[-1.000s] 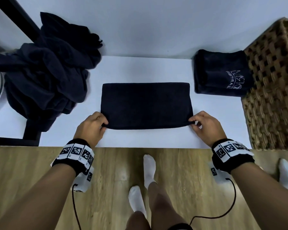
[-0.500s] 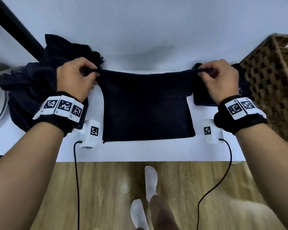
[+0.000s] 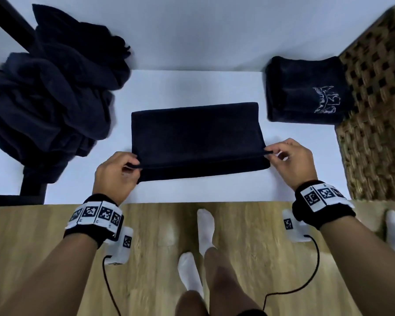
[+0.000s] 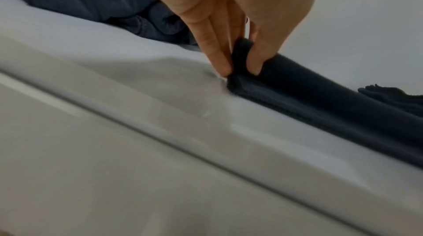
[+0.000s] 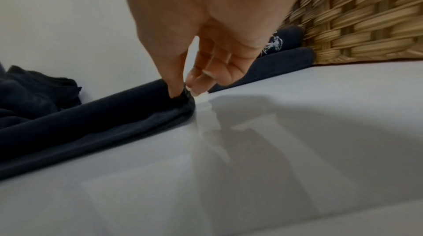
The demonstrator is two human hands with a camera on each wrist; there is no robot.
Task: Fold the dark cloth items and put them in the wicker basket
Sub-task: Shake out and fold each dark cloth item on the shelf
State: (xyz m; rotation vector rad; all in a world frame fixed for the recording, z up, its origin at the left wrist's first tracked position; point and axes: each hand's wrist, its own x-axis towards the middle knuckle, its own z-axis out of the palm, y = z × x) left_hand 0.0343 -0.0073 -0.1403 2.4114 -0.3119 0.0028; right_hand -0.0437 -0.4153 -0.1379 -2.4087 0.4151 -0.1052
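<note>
A dark cloth [image 3: 196, 137] lies folded flat in the middle of the white table [image 3: 192, 87]. My left hand [image 3: 116, 172] pinches the folded-over edge at its near left corner [image 4: 240, 62]. My right hand [image 3: 287, 160] pinches the same edge at the near right corner [image 5: 183, 95]. The top layer's edge sits a little short of the cloth's near border. A heap of unfolded dark cloths [image 3: 53, 92] is piled at the left. One folded dark cloth with a pale emblem [image 3: 306, 92] lies at the back right, against the wicker basket [image 3: 374, 99].
The basket stands on the table's right end, its woven wall close to my right hand [image 5: 357, 15]. A black bar [image 3: 7, 19] runs diagonally at the top left. Wooden floor [image 3: 157, 258] and feet in white socks [image 3: 205, 226] lie below the table's near edge.
Both hands lifted the cloth's edge up and away, then brought it back toward me and down onto the near side, so the cloth now lies folded over.
</note>
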